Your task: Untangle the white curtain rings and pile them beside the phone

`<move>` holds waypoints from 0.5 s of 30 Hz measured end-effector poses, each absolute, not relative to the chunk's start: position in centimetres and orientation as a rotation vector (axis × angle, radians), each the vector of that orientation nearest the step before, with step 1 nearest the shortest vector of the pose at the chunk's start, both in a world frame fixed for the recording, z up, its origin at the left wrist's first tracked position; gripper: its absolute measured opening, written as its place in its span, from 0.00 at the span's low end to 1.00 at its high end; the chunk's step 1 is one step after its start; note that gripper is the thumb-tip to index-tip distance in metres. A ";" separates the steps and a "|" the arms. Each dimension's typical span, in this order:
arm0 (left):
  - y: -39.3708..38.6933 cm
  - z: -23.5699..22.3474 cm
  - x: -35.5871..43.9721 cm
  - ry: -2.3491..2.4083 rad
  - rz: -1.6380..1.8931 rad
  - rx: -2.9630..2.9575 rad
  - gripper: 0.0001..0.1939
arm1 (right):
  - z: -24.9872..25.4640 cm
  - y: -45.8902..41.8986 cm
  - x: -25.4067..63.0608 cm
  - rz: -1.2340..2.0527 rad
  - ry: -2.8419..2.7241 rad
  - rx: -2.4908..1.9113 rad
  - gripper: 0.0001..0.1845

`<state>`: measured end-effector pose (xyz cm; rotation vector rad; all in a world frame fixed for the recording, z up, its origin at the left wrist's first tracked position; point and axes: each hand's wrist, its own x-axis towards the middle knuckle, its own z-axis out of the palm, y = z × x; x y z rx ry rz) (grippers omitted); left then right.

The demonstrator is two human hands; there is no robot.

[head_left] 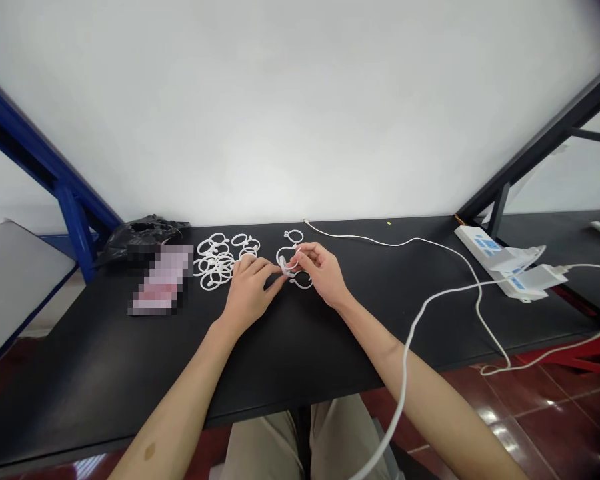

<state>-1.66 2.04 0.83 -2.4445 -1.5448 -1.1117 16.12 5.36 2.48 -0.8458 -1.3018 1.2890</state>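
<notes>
My right hand (323, 270) is closed in a pinch on a white ring (281, 253), a thin plastic hoop with a small eyelet like a curtain ring. My left hand (251, 287) reaches in from the other side, the tips of its index finger and thumb meeting at the ring's near edge. Its other fingers rest by the pile of white rings (215, 259). One loose ring (295, 232) lies just beyond the hands. Another hoop (303, 287) shows under my right fingers, partly hidden; whether it is linked to the held one I cannot tell.
A blurred-out phone-like object (163, 280) and a crumpled black plastic bag (147, 233) lie on the left of the black table (130, 373). A white power strip (495, 260) with plugged-in adapters is on the right. A white cable (405, 360) loops across my right forearm.
</notes>
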 end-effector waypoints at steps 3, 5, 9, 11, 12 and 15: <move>1.9 1.0 -1.5 -1.531 -1.106 -2.462 0.05 | 2.6 5.2 16.1 1.291 -1.322 -0.846 0.12; 1.9 1.1 -1.4 -1.530 -1.142 -2.462 0.05 | 2.7 5.2 16.1 1.279 -1.331 -0.860 0.12; 2.1 1.4 -1.4 -1.491 -1.326 -2.462 0.05 | 2.6 5.2 16.2 1.217 -1.391 -0.905 0.13; 2.1 1.6 -1.4 -1.460 -1.402 -2.481 0.05 | 2.5 5.2 16.2 1.200 -1.423 -0.937 0.13; 2.1 1.8 -1.4 -1.452 -1.423 -2.496 0.05 | 2.5 5.2 16.2 1.199 -1.431 -0.948 0.13; 1.9 2.1 -1.4 -1.462 -1.449 -2.536 0.05 | 2.5 5.3 16.2 1.235 -1.424 -0.934 0.13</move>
